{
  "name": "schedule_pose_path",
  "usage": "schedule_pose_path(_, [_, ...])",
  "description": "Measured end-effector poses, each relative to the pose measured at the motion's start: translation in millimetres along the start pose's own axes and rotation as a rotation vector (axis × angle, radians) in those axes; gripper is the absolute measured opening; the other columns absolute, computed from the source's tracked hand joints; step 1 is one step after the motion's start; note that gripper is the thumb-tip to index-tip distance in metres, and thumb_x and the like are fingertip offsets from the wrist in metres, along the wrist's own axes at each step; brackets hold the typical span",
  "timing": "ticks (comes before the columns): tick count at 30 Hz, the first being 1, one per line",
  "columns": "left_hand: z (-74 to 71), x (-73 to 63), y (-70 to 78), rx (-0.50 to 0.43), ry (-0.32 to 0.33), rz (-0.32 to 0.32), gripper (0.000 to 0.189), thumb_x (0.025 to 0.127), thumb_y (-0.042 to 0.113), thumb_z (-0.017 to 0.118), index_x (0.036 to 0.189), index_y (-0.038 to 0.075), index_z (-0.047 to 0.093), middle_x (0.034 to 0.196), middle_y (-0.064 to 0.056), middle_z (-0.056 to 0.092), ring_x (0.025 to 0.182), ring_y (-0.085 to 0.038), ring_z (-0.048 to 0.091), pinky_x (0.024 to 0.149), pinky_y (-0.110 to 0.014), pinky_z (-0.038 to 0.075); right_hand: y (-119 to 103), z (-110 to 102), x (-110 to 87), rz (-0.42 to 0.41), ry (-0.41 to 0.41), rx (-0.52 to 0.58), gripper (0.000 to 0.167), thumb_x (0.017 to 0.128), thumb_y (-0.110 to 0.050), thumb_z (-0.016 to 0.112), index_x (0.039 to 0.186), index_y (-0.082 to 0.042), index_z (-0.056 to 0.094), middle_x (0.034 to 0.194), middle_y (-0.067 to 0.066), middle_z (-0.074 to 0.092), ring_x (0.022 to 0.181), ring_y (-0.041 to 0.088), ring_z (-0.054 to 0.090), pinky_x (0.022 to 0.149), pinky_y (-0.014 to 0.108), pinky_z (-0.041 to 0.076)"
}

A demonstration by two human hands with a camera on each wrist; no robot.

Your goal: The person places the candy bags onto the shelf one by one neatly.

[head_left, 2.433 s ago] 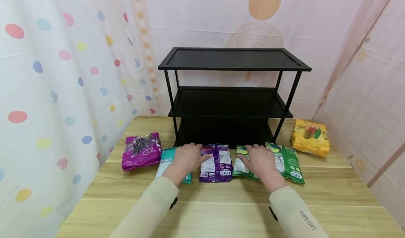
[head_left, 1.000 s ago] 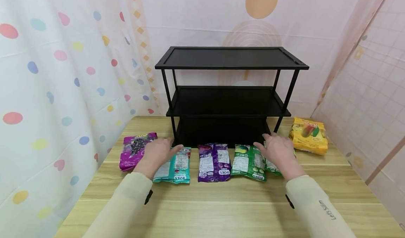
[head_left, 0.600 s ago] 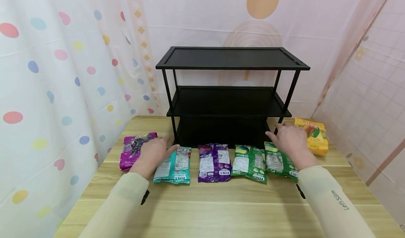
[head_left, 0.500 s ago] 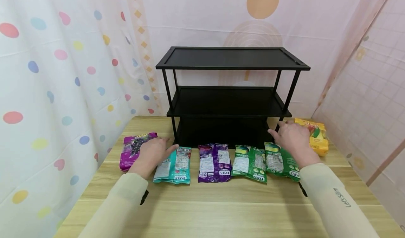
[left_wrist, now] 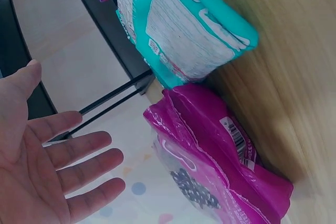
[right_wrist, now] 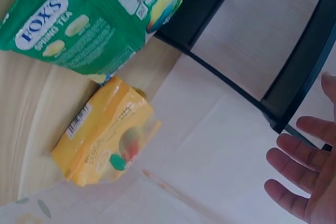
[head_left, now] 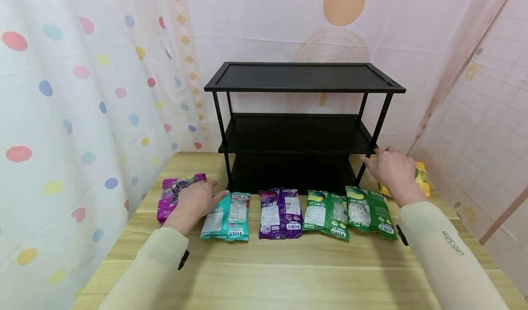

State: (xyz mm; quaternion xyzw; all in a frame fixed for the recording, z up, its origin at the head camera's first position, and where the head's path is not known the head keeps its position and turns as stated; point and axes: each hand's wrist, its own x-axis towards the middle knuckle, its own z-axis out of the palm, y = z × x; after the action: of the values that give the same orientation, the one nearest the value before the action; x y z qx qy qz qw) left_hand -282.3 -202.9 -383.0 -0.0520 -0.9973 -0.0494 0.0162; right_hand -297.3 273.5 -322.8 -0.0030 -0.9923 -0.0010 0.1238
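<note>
My left hand [head_left: 191,204] hovers with relaxed fingers between a magenta candy bag [head_left: 167,200] with a dark-grape picture and a teal candy bag [head_left: 231,218]. In the left wrist view, the palm of that hand [left_wrist: 52,171] shows spread fingers holding nothing, apart from both bags. My right hand [head_left: 393,170] is over the yellow candy bag [head_left: 422,182] and hides much of it. Its fingers look spread and hold nothing in the right wrist view, well away from the yellow bag [right_wrist: 113,140], which has a mango picture. Near it lies a green FOX'S candy bag [right_wrist: 89,30].
A black three-tier shelf [head_left: 299,133] stands at the back of the wooden table [head_left: 280,278]. In front of it lie a purple candy bag [head_left: 280,214] and two green ones, the left one [head_left: 326,214] and the right one [head_left: 369,211]. Patterned curtains [head_left: 95,117] hang around.
My left hand has moved left, from over the teal bag toward the magenta bag. The right hand has gone right and back, from the green bags to the yellow one. The bags stay put.
</note>
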Motion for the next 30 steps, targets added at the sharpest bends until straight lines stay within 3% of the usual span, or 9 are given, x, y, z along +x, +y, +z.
schedule_pose_path(5, [0.9, -1.6, -5.5, -0.001, 0.008, 0.005, 0.07, 0.098, 0.057, 0.05, 0.139, 0.0, 0.055, 0.136, -0.028, 0.055, 0.12, -0.045, 0.055, 0.089, -0.059, 0.049, 7.1, -0.9, 6.8, 0.029, 0.017, 0.029, 0.065, 0.101, -0.05, 0.046, 0.133, 0.006, 0.057, 0.117, 0.033, 0.058, 0.076, 0.046, 0.062, 0.056, 0.053, 0.05])
schedule_pose_path(16, [1.7, -6.1, -15.9, -0.005, -0.015, 0.0, 0.074, 0.098, 0.058, 0.049, 0.139, -0.003, 0.053, 0.135, -0.03, 0.055, 0.121, -0.048, 0.053, 0.091, -0.059, 0.047, 19.3, -1.5, 27.3, 0.085, -0.042, 0.162, 0.074, 0.102, -0.055, 0.04, 0.136, 0.009, 0.051, 0.131, 0.037, 0.05, 0.105, 0.054, 0.055, 0.077, 0.063, 0.048])
schedule_pose_path(30, [2.6, -6.8, -20.7, 0.02, -0.007, -0.001, 0.069, 0.099, 0.055, 0.05, 0.137, -0.002, 0.055, 0.131, -0.029, 0.057, 0.118, -0.049, 0.055, 0.088, -0.063, 0.047, 26.1, 4.7, 43.8, 0.118, -0.082, 0.237, 0.078, 0.103, -0.054, 0.037, 0.142, 0.012, 0.042, 0.137, 0.04, 0.044, 0.12, 0.057, 0.046, 0.087, 0.065, 0.045])
